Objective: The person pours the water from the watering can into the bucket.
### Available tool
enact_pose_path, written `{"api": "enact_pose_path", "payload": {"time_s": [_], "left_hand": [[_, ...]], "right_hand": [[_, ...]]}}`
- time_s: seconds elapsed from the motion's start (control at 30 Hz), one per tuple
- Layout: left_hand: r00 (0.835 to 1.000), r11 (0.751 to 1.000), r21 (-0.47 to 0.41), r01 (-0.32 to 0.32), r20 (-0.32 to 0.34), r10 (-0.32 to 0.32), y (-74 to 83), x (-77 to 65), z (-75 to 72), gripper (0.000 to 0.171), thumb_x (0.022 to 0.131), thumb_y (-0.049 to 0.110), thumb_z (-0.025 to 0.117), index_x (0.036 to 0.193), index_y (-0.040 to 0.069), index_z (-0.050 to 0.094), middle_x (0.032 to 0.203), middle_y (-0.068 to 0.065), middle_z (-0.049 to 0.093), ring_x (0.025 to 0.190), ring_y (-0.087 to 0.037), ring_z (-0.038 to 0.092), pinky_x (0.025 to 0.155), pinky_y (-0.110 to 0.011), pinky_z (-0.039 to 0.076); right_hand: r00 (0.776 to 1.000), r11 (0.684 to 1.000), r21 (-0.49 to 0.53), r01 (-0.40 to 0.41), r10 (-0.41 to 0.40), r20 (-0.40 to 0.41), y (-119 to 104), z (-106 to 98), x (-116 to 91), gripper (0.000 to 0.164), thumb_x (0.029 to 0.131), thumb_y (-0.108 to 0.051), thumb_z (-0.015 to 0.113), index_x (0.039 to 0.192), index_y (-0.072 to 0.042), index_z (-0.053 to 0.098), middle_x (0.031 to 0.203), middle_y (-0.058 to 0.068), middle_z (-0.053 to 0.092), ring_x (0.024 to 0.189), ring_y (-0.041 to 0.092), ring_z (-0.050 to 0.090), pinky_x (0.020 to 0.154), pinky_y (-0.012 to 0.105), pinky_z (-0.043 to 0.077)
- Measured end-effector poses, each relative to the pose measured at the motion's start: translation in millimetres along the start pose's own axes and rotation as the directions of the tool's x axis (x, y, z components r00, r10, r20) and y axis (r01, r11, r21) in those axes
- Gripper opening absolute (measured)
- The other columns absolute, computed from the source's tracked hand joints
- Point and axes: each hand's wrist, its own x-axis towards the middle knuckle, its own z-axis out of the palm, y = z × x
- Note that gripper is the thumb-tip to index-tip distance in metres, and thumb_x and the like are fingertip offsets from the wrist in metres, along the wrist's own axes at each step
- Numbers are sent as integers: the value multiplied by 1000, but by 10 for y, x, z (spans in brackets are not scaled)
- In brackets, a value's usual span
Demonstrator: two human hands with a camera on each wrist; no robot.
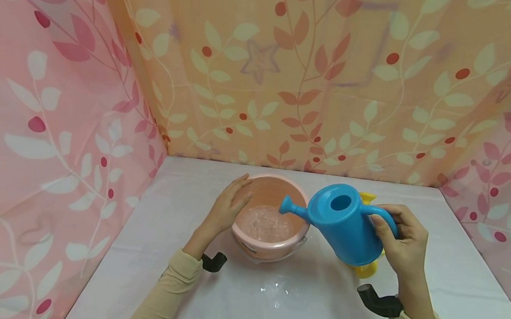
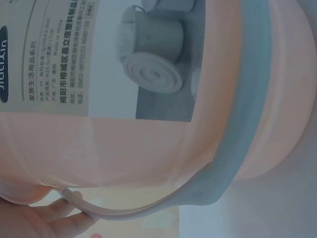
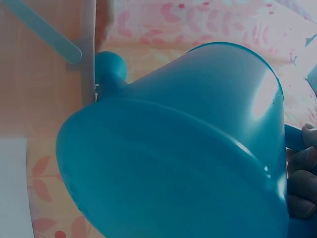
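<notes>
A pink bucket (image 1: 293, 242) stands on the table with water in it. Beside its left rim is my left hand (image 1: 225, 206), fingers extended and the thumb over the opening. In the left wrist view, the fingers (image 2: 74, 223) show close to the bucket's rim and its hanging handle (image 2: 148, 206). My right hand (image 1: 408, 237) grips the handle of a blue watering can (image 1: 351, 230), held tilted right of the bucket. The can's spout (image 1: 294, 208) reaches over the bucket's right rim. In the right wrist view, curled fingers (image 3: 303, 181) wrap the can's handle.
A yellow plastic object (image 1: 365, 270) lies behind the watering can, mostly hidden by it. Water drops (image 1: 275, 289) lie on the white tabletop (image 1: 186, 185) in front of the bucket. Patterned curtains (image 1: 258, 107) hang at the back and both sides.
</notes>
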Motion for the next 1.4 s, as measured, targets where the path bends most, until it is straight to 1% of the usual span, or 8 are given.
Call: {"api": "enact_pose_path", "payload": {"time_s": [0.07, 0.3, 0.5, 0.77, 0.97, 1.1, 1.4], "left_hand": [[1000, 1000, -3, -3, 0, 3, -2, 0, 2, 49, 97, 42, 43, 137, 14, 44, 150, 3, 31, 138, -23, 26, 109, -53, 24], [1000, 1000, -5, 3, -1, -3, -17, -4, 8, 48, 97, 41, 44, 137, 15, 44, 150, 6, 30, 138, -21, 26, 109, -52, 24], [1000, 1000, -15, 0, -8, 0, -23, -5, 10, 46, 97, 38, 45, 137, 14, 45, 149, 5, 31, 138, -21, 26, 110, -51, 24], [1000, 1000, -16, -1, -11, 1, -24, 1, 13, 49, 96, 42, 44, 136, 14, 46, 149, 1, 32, 138, -21, 26, 110, -51, 24], [1000, 1000, -14, 1, -12, -1, -18, 5, 12, 50, 96, 43, 44, 136, 14, 46, 149, -2, 32, 138, -20, 26, 110, -50, 24], [1000, 1000, -15, -3, -11, 2, -15, 2, 10, 49, 96, 42, 44, 136, 13, 46, 149, 0, 32, 138, -21, 27, 110, -50, 24], [1000, 1000, -19, -19, -13, 18, -9, 5, 7, 49, 97, 40, 44, 136, 12, 46, 149, -5, 32, 138, -26, 27, 110, -52, 23]], "right_hand": [[1000, 1000, 0, -5, 5, 0, -1, 1, 1, 19, 81, 14, 59, 98, 21, 55, 95, -7, 68, 88, 5, 65, 84, 15, 47], [1000, 1000, 2, -13, 13, 2, 1, 0, 13, 19, 80, 14, 60, 98, 20, 56, 95, -7, 68, 86, 4, 65, 83, 15, 48], [1000, 1000, -1, -18, 18, 7, -5, -1, 20, 20, 80, 14, 60, 99, 20, 56, 95, -8, 68, 86, 4, 65, 82, 15, 48], [1000, 1000, -8, -15, 15, 3, -4, -4, 28, 20, 80, 15, 60, 99, 20, 56, 97, -8, 68, 91, 5, 65, 85, 15, 47], [1000, 1000, -10, -16, 16, 3, -6, -1, 35, 20, 80, 15, 60, 100, 18, 57, 97, -8, 68, 91, 6, 65, 85, 16, 47], [1000, 1000, -13, -14, 15, 12, -16, 1, 46, 20, 80, 14, 61, 99, 19, 57, 97, -8, 68, 90, 5, 65, 84, 16, 47], [1000, 1000, -27, -5, 6, 27, -44, 3, 71, 20, 81, 12, 62, 99, 17, 58, 96, -10, 67, 89, 3, 65, 83, 15, 47]]}}
